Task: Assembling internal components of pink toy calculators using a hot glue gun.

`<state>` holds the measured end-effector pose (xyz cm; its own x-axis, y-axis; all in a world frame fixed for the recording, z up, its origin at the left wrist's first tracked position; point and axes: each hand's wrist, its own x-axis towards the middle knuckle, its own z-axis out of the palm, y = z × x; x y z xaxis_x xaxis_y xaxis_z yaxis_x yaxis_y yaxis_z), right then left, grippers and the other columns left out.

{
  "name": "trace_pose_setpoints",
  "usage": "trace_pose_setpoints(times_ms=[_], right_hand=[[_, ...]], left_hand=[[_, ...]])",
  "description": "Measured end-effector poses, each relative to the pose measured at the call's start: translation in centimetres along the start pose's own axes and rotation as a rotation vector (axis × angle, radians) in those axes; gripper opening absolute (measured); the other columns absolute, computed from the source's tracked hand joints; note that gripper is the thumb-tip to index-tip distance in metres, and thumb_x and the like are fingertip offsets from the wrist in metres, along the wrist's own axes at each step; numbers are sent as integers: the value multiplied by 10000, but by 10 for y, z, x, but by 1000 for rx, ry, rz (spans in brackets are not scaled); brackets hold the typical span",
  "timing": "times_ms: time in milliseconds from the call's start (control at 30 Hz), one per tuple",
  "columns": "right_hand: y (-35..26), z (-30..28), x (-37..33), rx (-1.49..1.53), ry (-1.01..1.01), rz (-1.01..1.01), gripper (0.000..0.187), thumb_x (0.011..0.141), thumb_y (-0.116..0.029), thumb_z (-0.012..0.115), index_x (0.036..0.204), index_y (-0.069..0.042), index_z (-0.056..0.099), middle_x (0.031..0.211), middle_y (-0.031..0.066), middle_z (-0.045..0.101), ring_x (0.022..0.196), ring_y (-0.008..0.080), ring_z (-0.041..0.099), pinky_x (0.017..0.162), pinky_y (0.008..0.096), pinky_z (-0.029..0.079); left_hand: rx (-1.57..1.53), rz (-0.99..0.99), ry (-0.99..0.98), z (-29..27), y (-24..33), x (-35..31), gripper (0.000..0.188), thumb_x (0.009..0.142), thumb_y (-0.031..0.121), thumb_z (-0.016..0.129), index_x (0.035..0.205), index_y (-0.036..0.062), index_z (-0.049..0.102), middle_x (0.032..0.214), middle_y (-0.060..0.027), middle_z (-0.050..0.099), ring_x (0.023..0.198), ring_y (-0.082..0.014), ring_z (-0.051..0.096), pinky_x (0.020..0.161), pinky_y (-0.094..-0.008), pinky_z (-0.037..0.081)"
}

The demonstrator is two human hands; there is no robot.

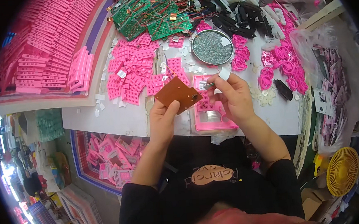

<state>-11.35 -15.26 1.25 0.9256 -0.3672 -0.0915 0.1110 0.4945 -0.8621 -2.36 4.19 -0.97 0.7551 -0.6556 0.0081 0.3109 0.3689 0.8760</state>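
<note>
My left hand [163, 120] grips a brown circuit board [174, 96] by its near left edge, thumb on top, with the plain brown face up. A small dark part sits near the board's right corner, and thin wires rise behind it. Just right of the board, my right hand [236, 97] pinches a small white square piece [224, 73] between thumb and fingers. A thin greyish strip shows between these fingers and the board; I cannot tell what it is. Beneath both hands, a pink plastic housing [216, 126] lies on the table, partly hidden by the board and right hand.
Pink button pads [128, 69] lie left, with green circuit boards [169, 26] and wires behind. A round metal tray [193, 55] holds many tiny screws. Black parts [244, 22], pink ring parts [286, 67] and a black piece [283, 89] lie right. Pink housings [49, 42] stand stacked far left.
</note>
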Motion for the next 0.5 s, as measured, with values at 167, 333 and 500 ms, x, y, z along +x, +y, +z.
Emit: trace_pose_setpoints(times_ms=[167, 333, 500], right_hand=[[14, -3, -17, 300, 144, -46, 176, 1008, -99, 604, 1152, -15, 664, 953, 64, 676, 832, 133, 644, 606, 245, 534], [8, -8, -11, 585, 90, 48, 141, 975, -61, 616, 1116, -72, 616, 836, 22, 598, 764, 125, 575, 546, 236, 455], [11, -27, -6, 582, 58, 104, 115, 975, -60, 617, 1086, -85, 595, 790, 3, 547, 729, 117, 538, 526, 236, 425]], left_hand=[[-53, -28, 48, 7, -13, -3, 327, 1040, 103, 547, 1348, -8, 536, 1242, -162, 665, 1090, -266, 681, 906, -410, 568], [-99, -89, -22, 4, -15, -4, 284, 1044, 138, 552, 1292, -1, 554, 1145, -163, 695, 899, -224, 702, 743, -357, 575], [-104, -77, -18, 6, -18, -3, 266, 1041, 144, 559, 1266, 3, 558, 1100, -157, 699, 819, -196, 681, 650, -302, 537]])
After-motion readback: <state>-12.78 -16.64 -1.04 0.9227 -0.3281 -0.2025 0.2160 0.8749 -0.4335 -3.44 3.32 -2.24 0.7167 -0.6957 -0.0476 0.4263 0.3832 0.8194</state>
